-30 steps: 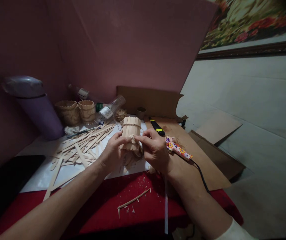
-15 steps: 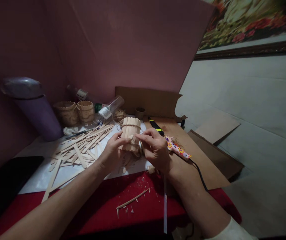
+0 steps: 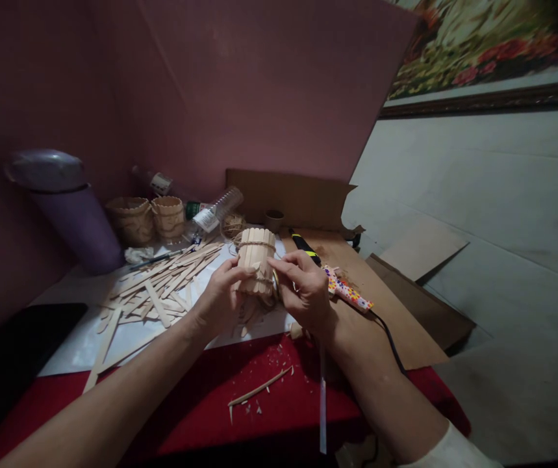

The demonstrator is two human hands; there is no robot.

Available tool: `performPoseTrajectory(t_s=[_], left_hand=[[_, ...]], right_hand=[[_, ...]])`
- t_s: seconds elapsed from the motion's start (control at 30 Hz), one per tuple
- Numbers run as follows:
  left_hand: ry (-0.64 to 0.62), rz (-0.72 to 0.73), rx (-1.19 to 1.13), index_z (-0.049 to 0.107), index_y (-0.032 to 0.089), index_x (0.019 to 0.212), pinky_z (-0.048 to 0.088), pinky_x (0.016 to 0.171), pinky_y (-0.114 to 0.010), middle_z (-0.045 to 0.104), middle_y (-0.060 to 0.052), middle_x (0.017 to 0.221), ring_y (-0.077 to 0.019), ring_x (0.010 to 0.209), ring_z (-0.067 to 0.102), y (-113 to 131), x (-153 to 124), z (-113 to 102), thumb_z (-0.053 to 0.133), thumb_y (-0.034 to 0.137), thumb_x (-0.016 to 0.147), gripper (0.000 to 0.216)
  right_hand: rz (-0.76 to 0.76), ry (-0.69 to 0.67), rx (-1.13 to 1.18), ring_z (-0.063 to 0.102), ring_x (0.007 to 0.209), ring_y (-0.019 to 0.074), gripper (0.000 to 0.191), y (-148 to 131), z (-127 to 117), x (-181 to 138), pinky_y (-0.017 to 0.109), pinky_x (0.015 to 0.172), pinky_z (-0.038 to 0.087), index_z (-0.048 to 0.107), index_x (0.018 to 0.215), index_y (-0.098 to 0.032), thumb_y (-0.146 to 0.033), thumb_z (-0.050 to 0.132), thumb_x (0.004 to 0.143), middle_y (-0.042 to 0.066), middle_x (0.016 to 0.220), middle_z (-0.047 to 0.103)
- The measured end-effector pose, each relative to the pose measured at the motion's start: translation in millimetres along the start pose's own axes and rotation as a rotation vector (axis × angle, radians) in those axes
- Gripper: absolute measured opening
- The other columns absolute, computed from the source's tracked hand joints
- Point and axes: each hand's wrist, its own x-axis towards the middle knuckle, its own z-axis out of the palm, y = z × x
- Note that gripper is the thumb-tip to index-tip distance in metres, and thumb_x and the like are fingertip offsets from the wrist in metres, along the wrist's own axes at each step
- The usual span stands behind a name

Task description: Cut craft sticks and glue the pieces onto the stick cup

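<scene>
A small round basket of upright wooden craft sticks (image 3: 257, 255), bound with twine near its top, is held just above the white sheet (image 3: 86, 328). My left hand (image 3: 219, 297) grips its left side with thumb and fingers. My right hand (image 3: 303, 290) pinches its right side, the forefinger lying across the front. The basket's lower part is hidden behind my fingers. A heap of loose flat sticks (image 3: 162, 284) lies to the left of my left hand.
Two finished woven-look baskets (image 3: 148, 218) stand at the back beside a purple flask (image 3: 71, 208) and a plastic bottle (image 3: 215, 209). A glue gun with dotted pattern (image 3: 345, 290) and its cord lies on brown cardboard (image 3: 380, 305). A yellow-black cutter (image 3: 304, 247) lies nearby. Wood shavings litter the red cloth (image 3: 259, 390).
My right forefinger has slid up and across the front of the stick basket, and the basket has tipped slightly more upright. My left hand keeps its hold.
</scene>
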Motion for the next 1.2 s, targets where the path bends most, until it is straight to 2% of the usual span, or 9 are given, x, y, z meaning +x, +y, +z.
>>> performPoseTrajectory(t_s=[0.23, 0.3, 0.43, 0.57, 0.8, 0.9, 1.0, 1.2], left_hand=[[-0.001, -0.021, 0.001, 0.059, 0.014, 0.1, 0.05, 0.067, -0.032, 0.068, -0.007, 0.084, -0.0205, 0.075, 0.064, -3, 0, -1, 0.072, 0.018, 0.063, 0.04], [0.005, -0.018, 0.003, 0.059, 0.013, 0.1, 0.049, 0.065, -0.03, 0.068, -0.007, 0.083, -0.019, 0.072, 0.063, -3, 0, -1, 0.072, 0.018, 0.063, 0.04], [0.006, -0.03, -0.02, 0.058, 0.014, 0.096, 0.051, 0.066, -0.03, 0.068, -0.007, 0.084, -0.0188, 0.074, 0.063, 0, -1, 2, 0.072, 0.018, 0.062, 0.037], [0.014, -0.041, -0.005, 0.058, 0.014, 0.093, 0.051, 0.065, -0.03, 0.067, -0.006, 0.083, -0.0186, 0.073, 0.062, 2, -3, 4, 0.07, 0.017, 0.063, 0.033], [-0.006, -0.045, 0.002, 0.06, 0.013, 0.097, 0.051, 0.07, -0.033, 0.068, -0.007, 0.086, -0.0216, 0.078, 0.064, 0, -2, 1, 0.073, 0.02, 0.061, 0.039], [-0.011, -0.026, 0.011, 0.06, 0.013, 0.098, 0.05, 0.073, -0.034, 0.068, -0.008, 0.088, -0.023, 0.082, 0.064, -2, 1, -1, 0.074, 0.021, 0.06, 0.042], [0.021, 0.009, 0.038, 0.06, 0.013, 0.099, 0.048, 0.071, -0.031, 0.068, -0.006, 0.085, -0.0199, 0.077, 0.063, -5, 3, -3, 0.075, 0.02, 0.058, 0.044], [0.014, 0.069, 0.093, 0.059, 0.014, 0.103, 0.046, 0.068, -0.029, 0.068, -0.005, 0.088, -0.0184, 0.075, 0.062, -12, 7, -7, 0.078, 0.022, 0.057, 0.05]], right_hand=[[-0.117, -0.104, -0.183, 0.057, 0.077, 0.0177, 0.032, -3, -1, 3, 0.03, 0.064, 0.05, 0.071, 0.112, -0.021, -0.015, 0.054, 0.086, 0.007, 0.086, 0.058], [-0.071, -0.091, -0.138, 0.058, 0.077, 0.017, 0.03, -4, -1, 5, 0.03, 0.064, 0.05, 0.072, 0.109, -0.02, -0.015, 0.053, 0.086, 0.007, 0.087, 0.058], [0.082, -0.029, 0.101, 0.06, 0.079, 0.0152, 0.033, -8, 2, 6, 0.029, 0.068, 0.052, 0.071, 0.106, -0.02, -0.008, 0.049, 0.084, 0.006, 0.09, 0.058], [0.088, -0.021, 0.2, 0.059, 0.079, 0.0153, 0.036, -10, 2, 7, 0.029, 0.068, 0.052, 0.069, 0.108, -0.018, -0.005, 0.049, 0.082, 0.005, 0.088, 0.058], [0.114, 0.018, 0.18, 0.06, 0.081, 0.0162, 0.027, -12, 0, 8, 0.029, 0.065, 0.05, 0.064, 0.109, -0.02, -0.011, 0.05, 0.088, 0.005, 0.092, 0.062], [0.158, 0.044, 0.167, 0.058, 0.073, 0.0143, 0.015, -13, 1, 9, 0.028, 0.062, 0.047, 0.063, 0.101, -0.019, -0.015, 0.055, 0.089, 0.004, 0.086, 0.062], [0.189, 0.021, 0.144, 0.057, 0.07, 0.0137, 0.006, -13, 2, 10, 0.027, 0.061, 0.045, 0.063, 0.091, -0.019, -0.018, 0.057, 0.09, 0.003, 0.083, 0.062], [0.189, -0.021, 0.098, 0.056, 0.071, 0.0146, 0.009, -13, 4, 11, 0.027, 0.063, 0.044, 0.06, 0.08, -0.02, -0.02, 0.058, 0.089, 0.002, 0.078, 0.061]])
